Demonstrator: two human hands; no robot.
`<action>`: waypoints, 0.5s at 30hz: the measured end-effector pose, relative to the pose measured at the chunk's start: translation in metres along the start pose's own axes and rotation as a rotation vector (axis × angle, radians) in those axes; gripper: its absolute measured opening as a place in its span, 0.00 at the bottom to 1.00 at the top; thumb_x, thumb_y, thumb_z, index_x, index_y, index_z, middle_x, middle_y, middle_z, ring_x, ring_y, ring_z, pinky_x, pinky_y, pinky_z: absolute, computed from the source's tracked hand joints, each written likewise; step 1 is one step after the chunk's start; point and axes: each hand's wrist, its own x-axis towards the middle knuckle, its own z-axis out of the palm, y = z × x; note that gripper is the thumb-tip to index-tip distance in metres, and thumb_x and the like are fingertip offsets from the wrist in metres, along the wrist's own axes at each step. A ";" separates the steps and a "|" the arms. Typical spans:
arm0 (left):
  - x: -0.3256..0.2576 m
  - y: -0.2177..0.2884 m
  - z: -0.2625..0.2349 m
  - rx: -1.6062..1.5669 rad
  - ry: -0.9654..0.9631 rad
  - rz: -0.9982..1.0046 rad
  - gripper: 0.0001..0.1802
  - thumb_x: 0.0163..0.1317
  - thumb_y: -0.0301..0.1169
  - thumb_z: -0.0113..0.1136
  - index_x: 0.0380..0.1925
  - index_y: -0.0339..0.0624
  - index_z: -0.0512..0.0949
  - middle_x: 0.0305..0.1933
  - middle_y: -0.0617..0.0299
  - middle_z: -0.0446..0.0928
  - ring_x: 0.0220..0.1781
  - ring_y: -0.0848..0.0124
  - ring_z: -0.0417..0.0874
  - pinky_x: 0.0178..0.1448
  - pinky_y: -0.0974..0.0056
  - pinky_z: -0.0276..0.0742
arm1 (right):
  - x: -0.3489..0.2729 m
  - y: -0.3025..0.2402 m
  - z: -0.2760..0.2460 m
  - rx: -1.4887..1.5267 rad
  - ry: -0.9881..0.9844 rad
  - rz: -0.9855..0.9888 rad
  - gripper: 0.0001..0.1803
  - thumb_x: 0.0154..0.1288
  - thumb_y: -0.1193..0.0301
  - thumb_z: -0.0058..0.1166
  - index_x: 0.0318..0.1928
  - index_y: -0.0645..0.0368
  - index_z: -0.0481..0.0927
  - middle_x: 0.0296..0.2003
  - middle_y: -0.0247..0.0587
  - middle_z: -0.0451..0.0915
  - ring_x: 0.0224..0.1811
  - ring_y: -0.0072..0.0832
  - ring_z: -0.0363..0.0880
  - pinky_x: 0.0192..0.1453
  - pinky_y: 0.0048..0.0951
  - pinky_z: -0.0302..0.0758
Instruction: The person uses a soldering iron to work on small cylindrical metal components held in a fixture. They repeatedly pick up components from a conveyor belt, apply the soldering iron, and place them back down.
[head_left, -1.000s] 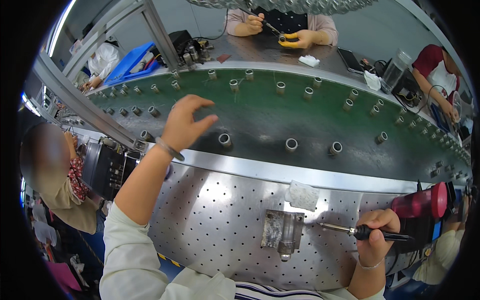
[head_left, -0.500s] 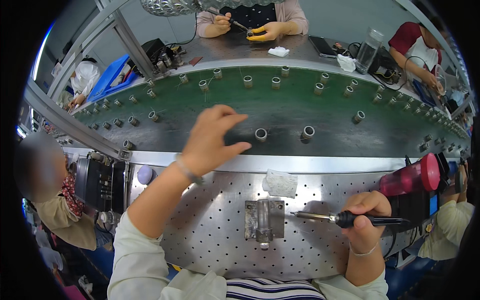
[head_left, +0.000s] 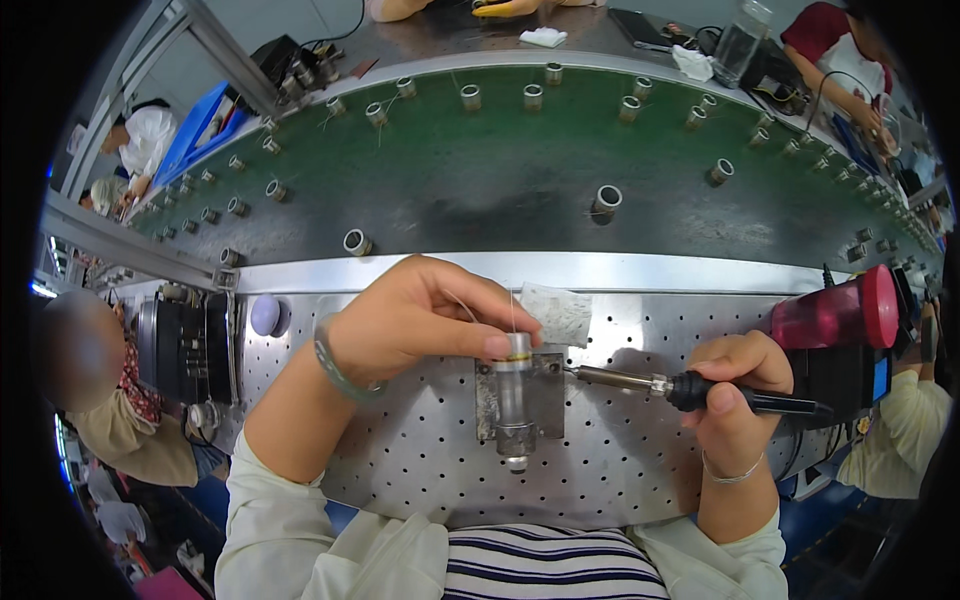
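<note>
My left hand [head_left: 425,310] pinches a small metal cylinder [head_left: 517,347] with thin wires sticking up from it, at the upper end of the holder. The holder is a grey metal rod [head_left: 513,400] on a square plate [head_left: 487,405], lying on the bench in front of me. In my right hand [head_left: 745,375] is a black-handled soldering iron [head_left: 690,390]. Its tip points left and stays just right of the holder, close to the plate's edge; from this view I cannot tell its height above the bench.
Beyond the perforated metal bench [head_left: 400,470] runs a green belt [head_left: 450,170] with several similar cylinders standing on it. A whitish pad [head_left: 558,313] lies behind the holder. A purple ball [head_left: 265,315] is at left, a pink container [head_left: 835,308] at right. Other people sit around the belt.
My left hand has come back from over the belt to the holder and now grips a cylinder. One cylinder near its fingers has gone from the belt. The view has shifted; the iron stays held.
</note>
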 end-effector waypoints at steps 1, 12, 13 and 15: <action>0.002 -0.006 -0.002 -0.037 -0.042 0.008 0.14 0.51 0.22 0.66 0.40 0.32 0.81 0.38 0.57 0.82 0.40 0.74 0.80 0.48 0.69 0.74 | 0.000 0.001 0.001 -0.001 -0.007 -0.007 0.10 0.53 0.76 0.62 0.31 0.66 0.74 0.23 0.43 0.77 0.20 0.21 0.76 0.26 0.17 0.73; -0.014 -0.018 0.010 -0.211 -0.002 -0.015 0.31 0.43 0.26 0.73 0.51 0.34 0.74 0.49 0.51 0.76 0.49 0.70 0.77 0.46 0.70 0.76 | 0.003 0.011 0.003 0.093 -0.212 -0.020 0.10 0.51 0.80 0.63 0.32 0.69 0.75 0.23 0.45 0.77 0.17 0.27 0.75 0.21 0.22 0.72; -0.015 -0.018 0.011 -0.176 0.008 0.037 0.24 0.44 0.23 0.71 0.45 0.34 0.78 0.50 0.50 0.75 0.49 0.68 0.77 0.49 0.68 0.75 | 0.003 0.014 0.002 0.104 -0.238 -0.037 0.11 0.49 0.81 0.63 0.33 0.70 0.75 0.22 0.45 0.77 0.17 0.27 0.75 0.20 0.23 0.72; -0.016 -0.020 0.012 -0.089 -0.003 0.147 0.19 0.43 0.20 0.70 0.39 0.34 0.80 0.49 0.49 0.75 0.49 0.66 0.77 0.51 0.67 0.74 | 0.004 0.016 0.003 0.114 -0.250 -0.029 0.11 0.49 0.81 0.63 0.33 0.70 0.75 0.22 0.45 0.77 0.16 0.27 0.75 0.20 0.23 0.72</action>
